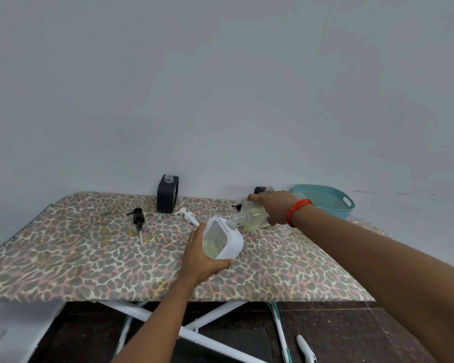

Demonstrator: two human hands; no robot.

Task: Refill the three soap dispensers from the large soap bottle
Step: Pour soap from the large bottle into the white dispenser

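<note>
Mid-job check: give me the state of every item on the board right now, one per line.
White dispenser: uncapped, tilted, part full, held by left hand.
Large soap bottle: tipped, neck at the white dispenser's mouth, held by right hand.
Black dispenser: upright, pump off.
Second black dispenser: mostly hidden, pump off.
Black pump: lying loose.
White pump: lying loose.
</note>
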